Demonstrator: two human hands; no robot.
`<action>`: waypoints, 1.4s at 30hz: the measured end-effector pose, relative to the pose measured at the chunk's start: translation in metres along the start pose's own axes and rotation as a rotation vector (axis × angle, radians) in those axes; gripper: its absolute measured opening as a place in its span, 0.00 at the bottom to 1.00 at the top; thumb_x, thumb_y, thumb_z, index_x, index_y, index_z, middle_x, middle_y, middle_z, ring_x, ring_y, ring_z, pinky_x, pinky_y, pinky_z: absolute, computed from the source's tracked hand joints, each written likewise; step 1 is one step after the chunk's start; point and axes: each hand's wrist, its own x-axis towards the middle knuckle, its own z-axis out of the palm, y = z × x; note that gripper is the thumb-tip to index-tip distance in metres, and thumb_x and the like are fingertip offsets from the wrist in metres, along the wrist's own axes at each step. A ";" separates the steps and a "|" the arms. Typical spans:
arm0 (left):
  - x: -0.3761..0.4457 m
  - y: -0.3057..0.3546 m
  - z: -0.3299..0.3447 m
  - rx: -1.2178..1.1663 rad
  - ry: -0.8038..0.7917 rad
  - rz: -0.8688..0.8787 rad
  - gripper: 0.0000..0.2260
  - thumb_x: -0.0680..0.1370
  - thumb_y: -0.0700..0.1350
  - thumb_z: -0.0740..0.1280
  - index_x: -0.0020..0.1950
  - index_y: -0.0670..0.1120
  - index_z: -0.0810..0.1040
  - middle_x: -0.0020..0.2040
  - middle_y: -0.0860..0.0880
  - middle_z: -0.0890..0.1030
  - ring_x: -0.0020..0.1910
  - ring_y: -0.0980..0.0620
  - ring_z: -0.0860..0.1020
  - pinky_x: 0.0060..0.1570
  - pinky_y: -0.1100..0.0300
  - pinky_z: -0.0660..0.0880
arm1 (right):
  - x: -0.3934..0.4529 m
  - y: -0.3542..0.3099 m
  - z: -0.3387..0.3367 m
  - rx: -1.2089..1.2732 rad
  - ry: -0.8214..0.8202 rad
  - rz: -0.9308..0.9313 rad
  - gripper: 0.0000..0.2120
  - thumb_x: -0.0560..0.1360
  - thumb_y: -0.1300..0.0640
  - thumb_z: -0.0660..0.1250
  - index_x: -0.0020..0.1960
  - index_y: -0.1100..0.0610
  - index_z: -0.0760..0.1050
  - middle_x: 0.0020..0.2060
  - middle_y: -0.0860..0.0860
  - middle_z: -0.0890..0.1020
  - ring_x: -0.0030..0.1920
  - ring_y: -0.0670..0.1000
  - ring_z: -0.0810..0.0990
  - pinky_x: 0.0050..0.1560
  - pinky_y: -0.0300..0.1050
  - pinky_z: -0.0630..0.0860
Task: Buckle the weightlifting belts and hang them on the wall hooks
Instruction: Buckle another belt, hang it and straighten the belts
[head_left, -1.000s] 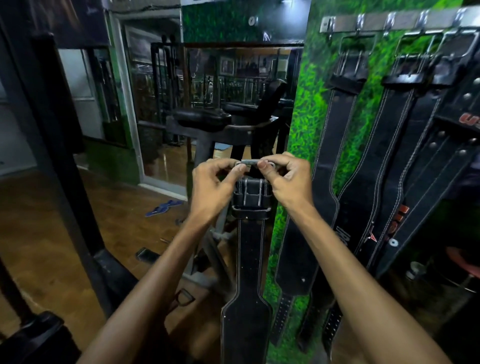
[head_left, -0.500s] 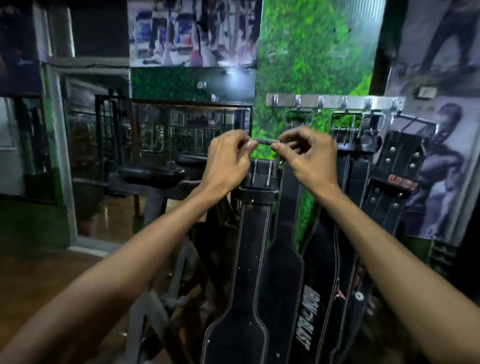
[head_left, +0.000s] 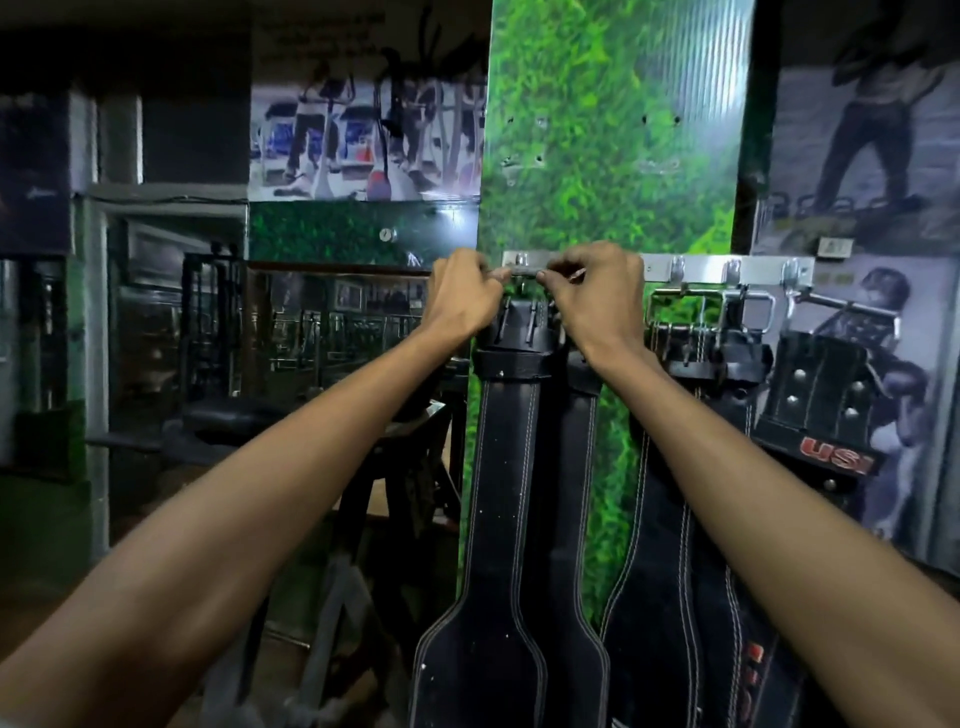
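Note:
A black leather weightlifting belt (head_left: 506, 467) with white stitching hangs straight down from my two hands. My left hand (head_left: 462, 301) and my right hand (head_left: 592, 296) pinch the top bar of its metal buckle (head_left: 522, 272) from either side. The buckle is held right at the leftmost hook of the steel hook rail (head_left: 727, 269) on the green wall panel; whether it rests on the hook is hidden by my fingers. Several more black belts (head_left: 691, 519) hang by their buckles from the hooks to the right, one marked in red letters (head_left: 831, 452).
A large mirror (head_left: 332, 332) fills the wall to the left, with a padded gym machine (head_left: 218, 431) standing below it. Printed gym posters (head_left: 857, 156) cover the wall to the right and above. The hanging belts overlap closely under the rail.
Both hands have lifted the belt up and to the right, from chest height in front of the machine to the leftmost end of the hook rail.

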 end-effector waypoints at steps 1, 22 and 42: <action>0.002 -0.004 0.005 -0.012 -0.006 -0.028 0.15 0.80 0.51 0.69 0.38 0.43 0.81 0.37 0.45 0.82 0.40 0.46 0.78 0.45 0.53 0.77 | 0.000 0.002 0.003 -0.024 -0.010 0.005 0.08 0.74 0.55 0.78 0.52 0.55 0.87 0.46 0.51 0.88 0.43 0.48 0.83 0.49 0.41 0.81; -0.144 -0.065 0.044 -0.636 -0.305 -0.361 0.11 0.81 0.36 0.69 0.40 0.48 0.75 0.26 0.58 0.79 0.25 0.65 0.75 0.28 0.72 0.69 | -0.207 0.034 0.017 0.342 -0.475 0.452 0.17 0.72 0.42 0.77 0.40 0.55 0.78 0.33 0.45 0.79 0.33 0.46 0.77 0.39 0.53 0.80; -0.408 -0.081 0.018 -0.784 -0.339 -0.743 0.11 0.73 0.29 0.74 0.53 0.38 0.82 0.36 0.56 0.86 0.35 0.61 0.82 0.40 0.64 0.81 | -0.379 -0.038 -0.092 0.515 -0.523 1.070 0.09 0.74 0.66 0.75 0.52 0.57 0.82 0.47 0.55 0.87 0.46 0.52 0.84 0.53 0.52 0.82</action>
